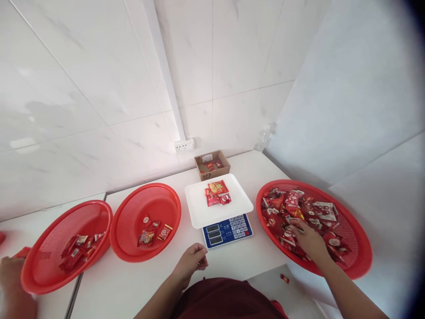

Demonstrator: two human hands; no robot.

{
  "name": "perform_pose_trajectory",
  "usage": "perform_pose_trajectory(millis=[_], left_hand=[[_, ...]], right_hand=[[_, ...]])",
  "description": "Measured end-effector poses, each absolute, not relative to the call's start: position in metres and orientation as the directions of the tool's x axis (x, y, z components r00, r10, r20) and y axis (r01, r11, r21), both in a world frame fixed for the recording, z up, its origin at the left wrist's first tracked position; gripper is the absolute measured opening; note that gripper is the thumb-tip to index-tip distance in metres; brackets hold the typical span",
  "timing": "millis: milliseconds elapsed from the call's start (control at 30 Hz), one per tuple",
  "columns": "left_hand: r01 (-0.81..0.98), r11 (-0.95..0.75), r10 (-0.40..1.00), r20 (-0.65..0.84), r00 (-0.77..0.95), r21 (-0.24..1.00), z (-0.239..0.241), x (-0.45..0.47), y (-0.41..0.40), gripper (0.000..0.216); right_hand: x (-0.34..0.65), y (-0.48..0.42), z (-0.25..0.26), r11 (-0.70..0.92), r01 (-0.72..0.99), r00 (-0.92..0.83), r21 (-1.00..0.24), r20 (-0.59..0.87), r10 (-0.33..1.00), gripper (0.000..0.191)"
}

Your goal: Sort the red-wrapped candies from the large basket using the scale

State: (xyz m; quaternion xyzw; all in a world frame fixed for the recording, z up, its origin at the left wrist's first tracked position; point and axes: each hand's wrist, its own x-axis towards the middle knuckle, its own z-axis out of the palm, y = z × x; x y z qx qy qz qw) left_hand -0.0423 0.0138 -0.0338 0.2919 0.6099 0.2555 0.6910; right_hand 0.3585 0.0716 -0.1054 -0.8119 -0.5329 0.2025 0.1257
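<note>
My right hand [309,241] reaches into the large red basket [360,252] on the right. Its fingers close on a small red snack packet among many red wrapped packets [279,221]; part of the grip is hidden. My left hand [191,264] hovers over the table edge, in front of the scale, its fingers curled together with nothing visible in them. The blue digital scale [228,232] carries a white tray [195,212]. Several red snack packets [217,194] lie in a small group on that tray.
A red basket [124,212] with several packets stands left of the scale. Another red basket [36,274] is farther left, beside a co-worker's hand [15,283]. A cardboard box [215,174] with packets stands behind the tray. One small packet [284,278] lies below the table edge.
</note>
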Motion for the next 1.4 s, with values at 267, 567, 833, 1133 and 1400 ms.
perform_pose_trajectory(millis=[267,567,833,1133,1400], left_hand=[[0.023,0.685,0.717,-0.68,0.156,0.728,-0.03,-0.04,0.018,0.032],[0.014,0.697,0.707,-0.689,0.159,0.717,-0.032,-0.043,0.017,0.032],[0.019,0.691,0.712,-0.684,0.159,0.723,-0.034,-0.043,0.014,0.031],[-0.013,0.692,0.718,-0.686,0.119,0.722,-0.041,-0.047,0.011,0.029],[-0.042,0.691,0.703,-0.657,0.272,0.722,-0.018,-0.032,0.016,0.039]], right_hand=[[0.348,0.075,-0.066,-0.451,0.798,0.397,-0.4,-0.215,0.893,0.036],[0.356,0.065,-0.075,-0.503,0.826,0.436,-0.255,-0.276,0.857,0.038],[0.337,0.077,-0.094,-0.361,0.89,0.263,-0.279,-0.331,0.906,0.044],[0.364,0.073,-0.095,-0.513,0.738,0.481,-0.438,-0.193,0.855,0.04],[0.286,0.066,-0.037,-0.454,0.464,0.479,-0.761,-0.216,0.851,0.041]])
